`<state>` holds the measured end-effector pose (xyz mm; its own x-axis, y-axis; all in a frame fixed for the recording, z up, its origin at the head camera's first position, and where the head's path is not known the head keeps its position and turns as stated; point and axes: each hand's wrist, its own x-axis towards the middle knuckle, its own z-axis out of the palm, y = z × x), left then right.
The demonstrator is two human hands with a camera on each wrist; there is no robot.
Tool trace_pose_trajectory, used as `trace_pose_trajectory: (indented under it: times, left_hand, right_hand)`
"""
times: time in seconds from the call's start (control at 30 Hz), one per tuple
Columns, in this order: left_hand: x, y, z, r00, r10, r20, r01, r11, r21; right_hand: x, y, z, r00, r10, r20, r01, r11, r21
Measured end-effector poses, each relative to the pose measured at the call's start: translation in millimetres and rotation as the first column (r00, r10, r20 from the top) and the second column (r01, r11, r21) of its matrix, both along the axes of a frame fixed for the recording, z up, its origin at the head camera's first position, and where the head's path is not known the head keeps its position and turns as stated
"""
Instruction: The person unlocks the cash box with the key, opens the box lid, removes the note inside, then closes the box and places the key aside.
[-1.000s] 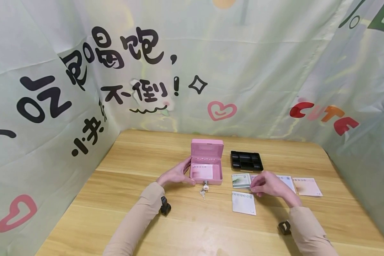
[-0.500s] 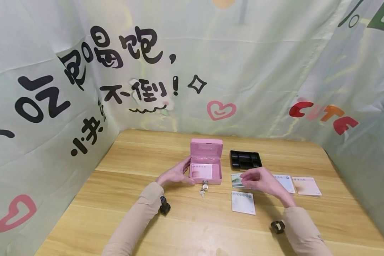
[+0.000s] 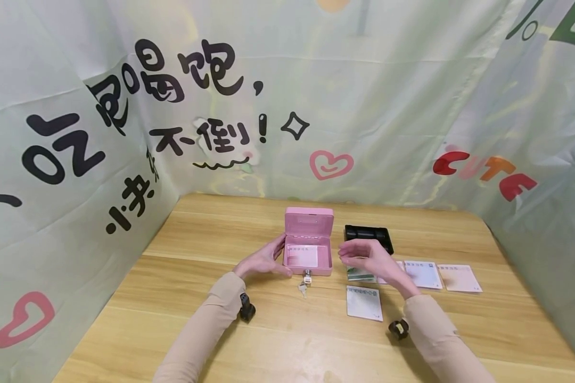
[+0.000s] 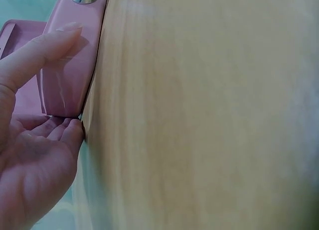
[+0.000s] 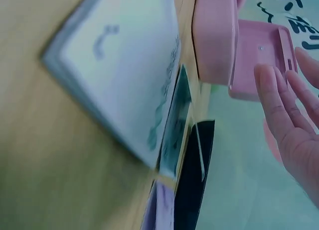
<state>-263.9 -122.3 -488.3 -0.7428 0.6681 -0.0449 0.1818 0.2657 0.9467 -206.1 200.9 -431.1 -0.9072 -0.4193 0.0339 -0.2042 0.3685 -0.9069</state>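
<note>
A pink cash box (image 3: 309,224) stands with its lid raised, pinkish banknotes (image 3: 303,256) lying inside. My left hand (image 3: 263,259) grips its front left corner, the thumb (image 4: 45,53) on the front wall and the fingers along the side. To the box's right, my right hand (image 3: 370,258) hovers over a green banknote (image 3: 361,275) and holds nothing. In the right wrist view its fingers (image 5: 275,98) are extended and relaxed. Nearer the front lies a stack of pale banknotes (image 3: 364,304). Keys (image 3: 303,290) hang from the lock at the box's front.
Behind the right hand, a black compartment tray (image 3: 366,233) is partly covered by it. Blue banknotes (image 3: 424,274) and peach banknotes (image 3: 460,279) continue the row rightward across the wooden table (image 3: 287,340). Printed fabric (image 3: 388,106) encloses the table's back and sides.
My right hand has lifted from the row of banknotes and moved left toward the cash box, uncovering more of the blue notes. My left hand stays at the box.
</note>
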Motion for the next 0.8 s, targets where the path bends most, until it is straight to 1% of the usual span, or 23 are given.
trace_pose_trajectory:
  times: [0.27,0.43,0.63,0.8]
  left_hand:
    - [-0.4,-0.4,-0.3,1.000,-0.004,0.004,0.004,1.000,0.003]
    - [-1.0,-0.4,-1.2,1.000,-0.012,-0.006,0.012,1.000,0.011]
    - [-1.4,-0.8,-1.3,1.000,-0.013,-0.011,0.013,1.000,0.016]
    - [-0.9,-0.7,-0.6,1.000,-0.019,-0.016,0.020,1.000,0.018]
  right_hand:
    - [-17.4,-22.3,3.0,0.998,0.059,0.001,-0.059,0.997,0.054]
    - [-27.3,-34.6,7.2,0.997,0.075,0.006,-0.075,0.994,0.081]
    - [-36.3,-46.3,11.9,0.997,0.072,0.021,-0.074,0.991,0.114]
    - [-43.7,-53.3,13.8,0.994,0.106,0.025,-0.108,0.982,0.153]
